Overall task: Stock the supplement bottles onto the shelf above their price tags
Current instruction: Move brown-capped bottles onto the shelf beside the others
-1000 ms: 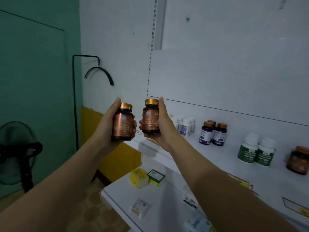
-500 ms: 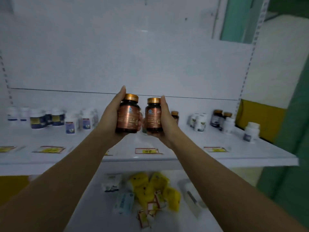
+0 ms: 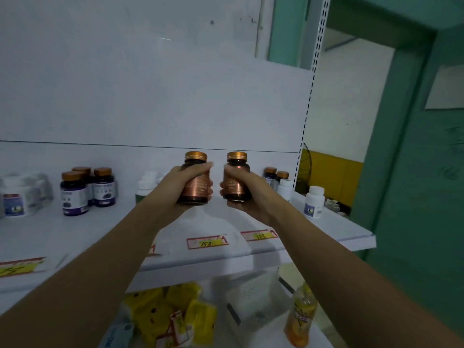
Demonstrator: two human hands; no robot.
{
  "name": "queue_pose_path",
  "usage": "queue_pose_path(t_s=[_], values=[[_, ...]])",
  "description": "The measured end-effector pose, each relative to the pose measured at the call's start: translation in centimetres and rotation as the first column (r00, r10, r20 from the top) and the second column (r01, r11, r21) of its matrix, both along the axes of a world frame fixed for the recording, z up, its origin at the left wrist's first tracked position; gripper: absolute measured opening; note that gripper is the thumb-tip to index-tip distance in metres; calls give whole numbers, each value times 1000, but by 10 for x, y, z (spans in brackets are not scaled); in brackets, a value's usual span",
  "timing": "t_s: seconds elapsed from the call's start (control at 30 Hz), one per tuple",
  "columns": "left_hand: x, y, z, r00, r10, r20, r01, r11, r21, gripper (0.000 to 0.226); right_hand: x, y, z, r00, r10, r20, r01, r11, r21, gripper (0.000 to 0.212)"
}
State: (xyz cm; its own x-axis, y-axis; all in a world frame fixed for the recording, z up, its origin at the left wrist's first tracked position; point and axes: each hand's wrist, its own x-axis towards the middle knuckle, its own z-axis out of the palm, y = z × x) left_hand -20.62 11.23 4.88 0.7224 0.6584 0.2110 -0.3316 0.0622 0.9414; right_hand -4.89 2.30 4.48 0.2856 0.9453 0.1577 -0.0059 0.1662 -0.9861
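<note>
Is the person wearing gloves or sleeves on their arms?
No. The left hand and right hand are bare: no gloves, and no rings or watch show. The left forearm and right forearm are bare too, with no sleeve in view.

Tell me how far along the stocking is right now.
Done: purple-label bottles and a white bottle already stand on the shelf. In hand: the left hand grips one copper bottle, the right hand a second copper bottle, both held over the shelf behind the 158 tag. Left: setting both down above their tag.
</note>
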Motion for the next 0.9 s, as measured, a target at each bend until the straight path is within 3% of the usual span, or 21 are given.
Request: queue_pose_path(t_s=[0.1, 0.2, 0.3, 0.37, 0.63, 0.73, 0.83, 0.9], values=[[29, 18, -6, 983, 168, -77, -164, 985, 47, 78, 32, 19, -5, 999, 32, 7, -31, 999, -34, 27], [50, 31, -15, 953, 274, -129, -256, 957, 140, 64, 55, 43, -14, 998, 8, 58, -4, 997, -72, 41], [67, 41, -24, 912, 362, -192, -307, 915, 262, 45, 68, 69, -21, 987, 0, 160, 10, 998, -61, 24], [76, 50, -29, 867, 422, -264, -337, 888, 312, 45, 72, 86, -25, 974, -21, 227, 38, 997, -69, 19], [106, 84, -46, 756, 480, -445, -319, 864, 390, 40, 83, 136, -51, 906, -171, 387, 235, 964, -126, 7], [112, 97, -47, 737, 507, -447, -331, 848, 415, 36, 86, 153, -61, 883, -172, 436, 268, 949, -168, 27], [114, 106, -50, 672, 571, -471, -324, 799, 507, 40, 90, 168, -65, 833, -167, 527, 293, 942, -165, 8], [116, 109, -53, 629, 604, -489, -281, 764, 581, 37, 90, 174, -67, 807, -183, 561, 322, 934, -158, 7]])
